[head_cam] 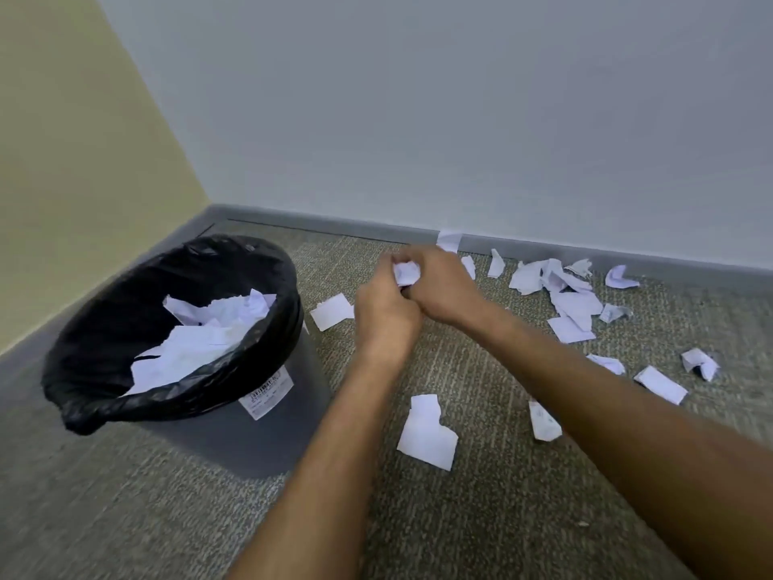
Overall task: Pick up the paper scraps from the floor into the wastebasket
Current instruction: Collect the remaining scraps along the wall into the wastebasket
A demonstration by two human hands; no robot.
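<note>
Head view showed the pale wall (418, 98) and a yellowish side wall (62, 161) meeting in a corner above a grey baseboard (334, 228), with mottled carpet floor (125, 517) spreading below. On the carpet at the left stood the grey wastebasket (234, 433), lined with a black bag (104, 328) folded over its rim and carrying a white label (267, 393) on its side; white paper (200, 341) already lay inside it. Both bare forearms reached forward from the lower edge, and the hands met just right of the basket, above the floor. The left hand (387, 316) and the right hand (443, 286) were touching, their fingers curled together round a crumpled scrap (405, 272) held between them. Loose paper scraps were strewn over the floor to the right: a cluster (556, 282) near the baseboard, one large piece (426, 431) between the forearms, a flat piece (332, 311) just beside the basket and left of the hands, a folded strip (543, 420) by the right forearm, a rectangular piece (661, 385) and a crumpled one (700, 364) farther right, and a small piece (449, 240) leaning against the baseboard behind the hands.
</note>
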